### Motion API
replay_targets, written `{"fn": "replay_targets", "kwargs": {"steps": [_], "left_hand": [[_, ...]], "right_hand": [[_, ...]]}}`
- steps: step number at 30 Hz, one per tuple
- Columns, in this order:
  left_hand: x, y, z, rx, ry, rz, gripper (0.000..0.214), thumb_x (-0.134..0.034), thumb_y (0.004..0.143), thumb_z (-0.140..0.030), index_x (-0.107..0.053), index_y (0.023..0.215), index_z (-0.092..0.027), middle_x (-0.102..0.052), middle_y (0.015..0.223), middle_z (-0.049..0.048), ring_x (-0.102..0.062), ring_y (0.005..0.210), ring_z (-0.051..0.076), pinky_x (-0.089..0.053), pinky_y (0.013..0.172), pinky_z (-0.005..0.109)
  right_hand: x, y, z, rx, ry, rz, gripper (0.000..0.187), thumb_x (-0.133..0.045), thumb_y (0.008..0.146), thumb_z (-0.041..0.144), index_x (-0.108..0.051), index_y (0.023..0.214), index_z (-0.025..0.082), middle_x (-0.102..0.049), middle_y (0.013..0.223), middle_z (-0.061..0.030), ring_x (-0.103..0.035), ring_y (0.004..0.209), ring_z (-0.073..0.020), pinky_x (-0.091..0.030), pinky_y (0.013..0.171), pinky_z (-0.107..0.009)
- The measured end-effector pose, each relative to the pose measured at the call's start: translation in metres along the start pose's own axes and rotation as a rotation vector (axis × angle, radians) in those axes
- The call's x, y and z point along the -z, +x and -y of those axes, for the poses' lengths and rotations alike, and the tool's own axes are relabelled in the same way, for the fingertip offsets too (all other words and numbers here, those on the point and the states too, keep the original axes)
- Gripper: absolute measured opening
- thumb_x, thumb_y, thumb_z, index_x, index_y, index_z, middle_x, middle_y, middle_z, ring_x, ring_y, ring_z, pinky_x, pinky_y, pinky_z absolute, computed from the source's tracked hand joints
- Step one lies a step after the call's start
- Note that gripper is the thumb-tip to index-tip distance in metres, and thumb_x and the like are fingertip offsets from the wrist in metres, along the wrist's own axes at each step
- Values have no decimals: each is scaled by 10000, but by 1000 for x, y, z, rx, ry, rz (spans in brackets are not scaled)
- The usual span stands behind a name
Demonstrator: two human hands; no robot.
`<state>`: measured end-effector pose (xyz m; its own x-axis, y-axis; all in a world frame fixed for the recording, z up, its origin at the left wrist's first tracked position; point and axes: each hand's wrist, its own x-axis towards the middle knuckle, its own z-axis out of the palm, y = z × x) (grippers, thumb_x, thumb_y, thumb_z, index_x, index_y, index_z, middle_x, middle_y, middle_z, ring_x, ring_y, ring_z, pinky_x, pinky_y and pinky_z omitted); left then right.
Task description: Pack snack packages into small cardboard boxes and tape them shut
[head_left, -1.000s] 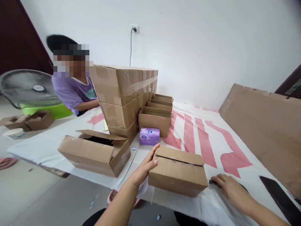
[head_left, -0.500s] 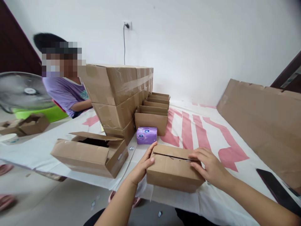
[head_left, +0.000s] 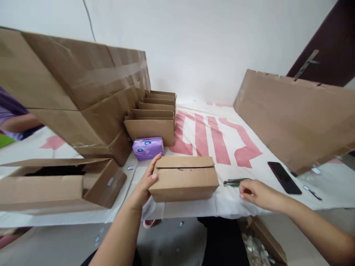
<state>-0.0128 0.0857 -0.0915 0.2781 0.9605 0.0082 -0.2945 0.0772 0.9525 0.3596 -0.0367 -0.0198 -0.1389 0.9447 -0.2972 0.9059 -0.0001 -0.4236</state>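
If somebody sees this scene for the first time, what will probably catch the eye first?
Probably the big stack of taped cartons, filling the upper left. Next, perhaps, the bright purple packet in front of the row of brown boxes, and the large pink shapes on the white cloth to its right. Nearer the viewer, the left hand touches the left end of a small brown box.

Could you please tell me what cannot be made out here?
Head view, box at the left hand: contents hidden by its top flaps.
Head view, slim item by the right hand: too small to identify.
Head view, another person's arm: hand hidden behind stacked cartons, body cut off by left edge.
Head view, purple packet: print too small to read.
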Motion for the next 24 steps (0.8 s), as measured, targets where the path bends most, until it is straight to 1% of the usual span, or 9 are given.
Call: {"fn": "replay_targets", "kwargs": {"steps": [3,6,9,11,13,16,18,22,24], "left_hand": [[-2,1,0,10,-4,-25,929,-696,649,-585,-361,1463,-290,-452,1482,68,-446,1309,381,-371,1072,445],[-2,1,0,6,-8,-31,925,-700,644,-585,-367,1457,-298,-461,1473,60,-460,1297,370,-394,1052,429],[-2,1,-2,-8,7,-21,921,-699,647,-576,-359,1458,-302,-489,1442,61,-481,1278,361,-403,1042,436],[-2,1,-3,-54,26,-21,905,-701,652,-572,-369,1448,-300,-498,1426,69,-480,1281,356,-398,1044,441],[0,1,-4,-130,53,-28,843,-698,674,-567,-406,1416,-295,-493,1422,78,-444,1313,345,-373,1062,437],[4,1,-2,-238,125,-26,703,-679,725,-556,-468,1339,-286,-498,1392,86,-399,1335,323,-341,1070,429],[7,1,-2,-299,194,-33,613,-667,747,-555,-509,1268,-273,-522,1322,89,-441,1278,314,-355,1039,423],[5,-8,-12,-521,419,-118,446,-667,743,-574,-608,1023,-231,-533,1079,63,-519,1075,272,-391,948,392],[-2,-17,-24,-564,562,-73,379,-719,726,-498,-613,963,-222,-523,1016,50,-527,1006,246,-410,897,368]], "right_hand": [[-31,-12,-31,-104,-141,82,84,-579,769,163,-616,704,199,-671,745,-7,-604,685,-160,-399,612,-250],[-51,-16,-44,-190,-280,47,53,-626,734,146,-628,707,192,-701,810,-42,-643,767,-203,-423,661,-274],[-49,-14,-46,-195,-399,-68,155,-707,680,181,-636,817,175,-703,885,-97,-651,886,-287,-455,732,-337],[-38,-11,-43,-144,-398,-110,189,-692,709,202,-635,889,189,-707,883,-82,-662,866,-282,-473,737,-350],[-24,-6,-35,-64,-315,-161,102,-590,818,249,-636,905,218,-712,865,-54,-671,798,-245,-490,718,-346],[-3,4,-13,106,-205,-362,250,-415,940,346,-637,921,234,-711,929,-67,-665,844,-238,-507,777,-380],[6,11,9,195,-121,-458,298,-400,952,410,-634,988,230,-702,997,-88,-656,911,-246,-516,813,-397],[10,24,51,205,114,-354,445,-452,919,522,-562,1241,235,-654,1184,-123,-618,1053,-264,-565,715,-345],[10,28,67,197,204,-250,517,-483,898,552,-514,1316,250,-617,1268,-124,-585,1127,-274,-570,724,-334]]}}
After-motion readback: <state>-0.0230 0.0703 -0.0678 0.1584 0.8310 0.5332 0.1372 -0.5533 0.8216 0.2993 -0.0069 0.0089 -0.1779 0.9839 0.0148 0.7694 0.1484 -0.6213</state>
